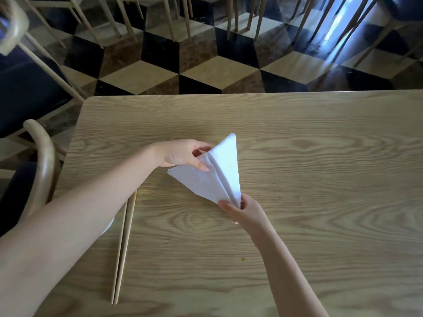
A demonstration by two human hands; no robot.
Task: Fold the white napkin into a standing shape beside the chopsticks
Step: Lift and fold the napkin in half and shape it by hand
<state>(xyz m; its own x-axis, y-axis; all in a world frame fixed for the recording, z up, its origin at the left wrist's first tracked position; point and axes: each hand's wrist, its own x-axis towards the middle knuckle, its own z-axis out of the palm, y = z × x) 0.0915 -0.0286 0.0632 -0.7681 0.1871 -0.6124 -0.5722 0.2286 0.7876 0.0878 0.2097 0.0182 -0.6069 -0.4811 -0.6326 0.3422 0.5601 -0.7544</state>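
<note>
White napkin, part-folded into a kite, is tensioned: left hand pinches its upper flap, right hand pinches the lower tip, right of chopsticks.

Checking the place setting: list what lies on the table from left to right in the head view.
chopsticks → left hand → white napkin → right hand. The napkin and right hand overlap somewhat; the order follows their middles.
</note>
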